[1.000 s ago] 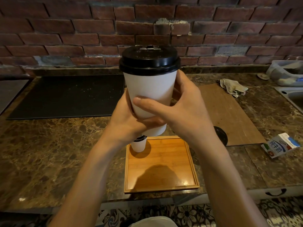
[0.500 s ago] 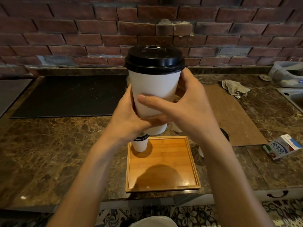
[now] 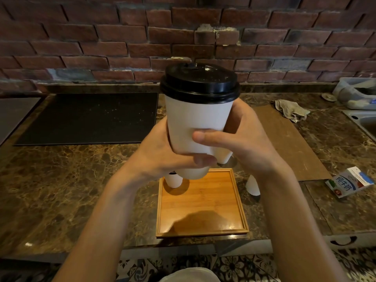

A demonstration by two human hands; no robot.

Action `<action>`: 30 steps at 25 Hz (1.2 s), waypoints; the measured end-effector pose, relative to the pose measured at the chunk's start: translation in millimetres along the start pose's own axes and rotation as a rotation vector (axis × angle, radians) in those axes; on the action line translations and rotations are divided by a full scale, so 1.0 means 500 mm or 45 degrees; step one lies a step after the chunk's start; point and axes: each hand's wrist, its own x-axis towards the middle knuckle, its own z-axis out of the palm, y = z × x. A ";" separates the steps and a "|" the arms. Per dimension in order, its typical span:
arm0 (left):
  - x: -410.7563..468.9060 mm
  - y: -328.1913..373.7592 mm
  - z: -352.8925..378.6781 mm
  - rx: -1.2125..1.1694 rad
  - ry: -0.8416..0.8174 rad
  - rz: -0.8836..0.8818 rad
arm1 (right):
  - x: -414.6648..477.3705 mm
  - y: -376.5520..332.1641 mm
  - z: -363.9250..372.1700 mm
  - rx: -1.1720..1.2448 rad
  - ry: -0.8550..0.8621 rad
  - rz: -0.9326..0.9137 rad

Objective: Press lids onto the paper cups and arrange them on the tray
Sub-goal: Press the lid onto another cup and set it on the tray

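- A tall white paper cup (image 3: 195, 121) is held upright in the air at the middle of the view, above the far edge of a square bamboo tray (image 3: 203, 202). It touches neither the tray nor the counter.
- A black domed plastic lid (image 3: 200, 82) sits on the cup's rim, and it looks level round the part that shows.
- The left hand (image 3: 162, 157) wraps the cup's lower part from 9 o'clock, with its fingers curled round the front near the base.
- The right hand (image 3: 246, 143) grips from 3 o'clock. The thumb lies flat across the front wall, and the other fingers go behind the cup, out of sight.
- A small white paper cup (image 3: 174, 181) stands inside the tray at its 11 o'clock corner. A dark lid shows at its top, mostly hidden by the left wrist.
- A second white cup (image 3: 253, 185) sits on the brown marble counter (image 3: 61, 190) just beside the tray's 2 o'clock corner, its top hidden by the right wrist.
- The base of a third white cup (image 3: 223, 156) shows under the right thumb, at 12 o'clock from the tray.
- A blue-and-white milk carton (image 3: 350, 183) lies at 3 o'clock from the tray.
- A brown rectangular board (image 3: 284, 139) lies at 2 o'clock, with a crumpled grey cloth (image 3: 291, 110) at its far end.
- A black rectangular mat (image 3: 87, 117) lies at 10 o'clock, below the red brick wall (image 3: 122, 37).
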 end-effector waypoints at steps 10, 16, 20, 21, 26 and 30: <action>0.000 -0.014 0.005 -0.014 0.156 0.048 | 0.001 -0.011 0.021 -0.123 0.061 -0.006; 0.005 -0.028 0.011 0.067 0.322 0.105 | 0.001 -0.011 0.037 -0.208 0.187 0.001; 0.011 -0.035 0.026 0.022 0.443 0.052 | 0.003 -0.004 0.057 -0.202 0.303 0.011; 0.011 -0.036 0.027 0.025 0.441 0.062 | 0.003 -0.004 0.058 -0.204 0.316 0.010; 0.008 -0.033 0.015 0.051 0.342 0.103 | 0.005 -0.012 0.049 -0.233 0.299 -0.029; 0.004 -0.025 0.004 0.103 0.287 0.097 | 0.005 -0.014 0.039 -0.200 0.203 -0.044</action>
